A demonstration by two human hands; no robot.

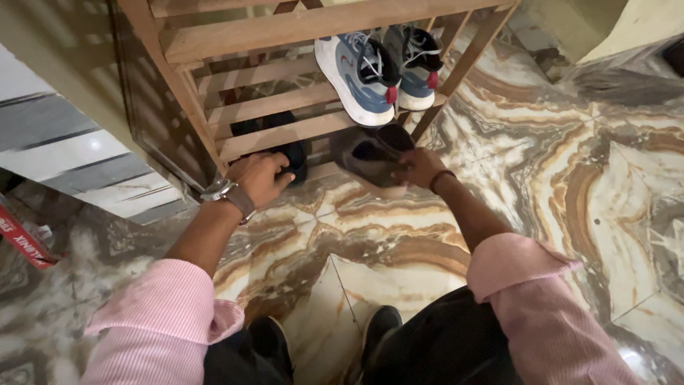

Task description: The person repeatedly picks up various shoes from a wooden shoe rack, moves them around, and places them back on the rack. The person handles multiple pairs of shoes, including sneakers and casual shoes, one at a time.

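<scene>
— Head view: what's by the slatted wooden rack point(285, 107)?
— Left hand point(260, 177) grips a black shoe point(293, 153), mostly hidden under the lowest slats. Right hand point(420, 167) pinches a brown suede shoe point(370, 157), tilted just before the rack.
— Above?
— Padded blue-grey sneakers point(377, 68).

From my feed, the black shoe point(292, 153) sits mostly behind the wooden rack's point(285, 107) slats and my left hand point(260, 178) — I can't tell its shape. The right hand's point(420, 167) fingertips vanish behind the brown shoe point(370, 157). The rack's top is cut by the frame edge, as is the red box point(21, 239) at left — both only partly visible.
</scene>
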